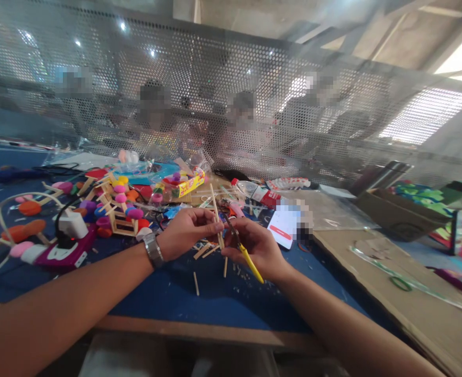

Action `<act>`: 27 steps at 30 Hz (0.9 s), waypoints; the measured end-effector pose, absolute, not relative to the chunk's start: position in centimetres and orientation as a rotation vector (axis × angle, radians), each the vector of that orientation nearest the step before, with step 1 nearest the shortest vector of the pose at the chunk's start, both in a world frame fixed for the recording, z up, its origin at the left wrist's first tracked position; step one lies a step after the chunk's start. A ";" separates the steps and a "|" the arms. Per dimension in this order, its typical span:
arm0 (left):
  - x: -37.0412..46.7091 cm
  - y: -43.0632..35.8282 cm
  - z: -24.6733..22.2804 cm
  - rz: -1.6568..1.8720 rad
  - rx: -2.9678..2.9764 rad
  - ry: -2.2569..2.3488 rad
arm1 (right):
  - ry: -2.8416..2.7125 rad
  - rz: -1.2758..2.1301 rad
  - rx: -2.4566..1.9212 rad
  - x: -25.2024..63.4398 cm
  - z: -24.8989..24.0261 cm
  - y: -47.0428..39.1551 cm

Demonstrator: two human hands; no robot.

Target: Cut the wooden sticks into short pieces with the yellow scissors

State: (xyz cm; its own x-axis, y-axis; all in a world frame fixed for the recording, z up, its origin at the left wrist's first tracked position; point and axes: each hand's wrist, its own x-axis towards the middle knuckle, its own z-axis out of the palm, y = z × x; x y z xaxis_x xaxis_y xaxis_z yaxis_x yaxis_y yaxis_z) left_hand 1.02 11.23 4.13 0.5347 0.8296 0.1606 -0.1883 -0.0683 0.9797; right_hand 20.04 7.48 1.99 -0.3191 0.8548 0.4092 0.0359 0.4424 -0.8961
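Over the middle of the blue table, my left hand pinches thin wooden sticks that stand nearly upright between thumb and fingers. My right hand is closed around scissors with yellow handles, their dark blades beside the sticks. How far the blades are apart is hard to make out. Below the hands lie several cut wooden pieces, among them a short stick and another stick. Small pale scraps are scattered under my right hand. A metal watch is on my left wrist.
Left of my hands sit a wooden stick model with coloured balls and a purple power strip. Behind are a yellow box and a plastic bottle. A phone, cardboard and a carton lie right.
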 end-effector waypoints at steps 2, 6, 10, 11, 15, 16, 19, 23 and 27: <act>1.0 11.2 4.2 0.929 1.396 0.600 | -1.707 1.040 -0.767 20.1 1.9 7.6; 1.0 11.2 4.4 0.920 1.415 0.611 | -1.697 1.112 -0.749 20.3 1.9 7.6; 0.8 11.2 4.2 0.897 1.500 0.615 | -1.593 1.157 -0.752 20.2 2.2 7.5; 0.8 11.1 4.1 0.879 1.553 0.623 | -1.560 1.161 -0.772 20.1 2.3 7.6; 0.8 10.6 3.6 0.781 1.973 0.703 | -1.499 1.182 -0.886 19.8 2.3 7.8; 0.8 10.4 3.5 0.758 2.083 0.715 | -1.514 1.177 -0.907 19.8 2.3 7.9; 0.8 10.3 3.1 0.719 2.287 0.737 | -1.575 1.132 -0.934 19.8 2.1 7.9; 0.8 10.5 2.4 0.721 2.352 0.755 | -1.654 1.073 -0.884 19.8 1.8 7.8; 0.9 10.5 2.2 0.700 2.359 0.754 | -1.678 1.007 -0.848 19.9 1.9 7.8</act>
State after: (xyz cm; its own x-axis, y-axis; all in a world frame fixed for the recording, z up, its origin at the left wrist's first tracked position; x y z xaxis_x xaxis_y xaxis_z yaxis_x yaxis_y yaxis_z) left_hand 0.91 10.54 2.24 0.7056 0.6412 0.3017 0.3489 -0.6849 0.6397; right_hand 19.91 7.81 1.92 -0.2906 0.8791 0.3778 0.0803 0.4159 -0.9059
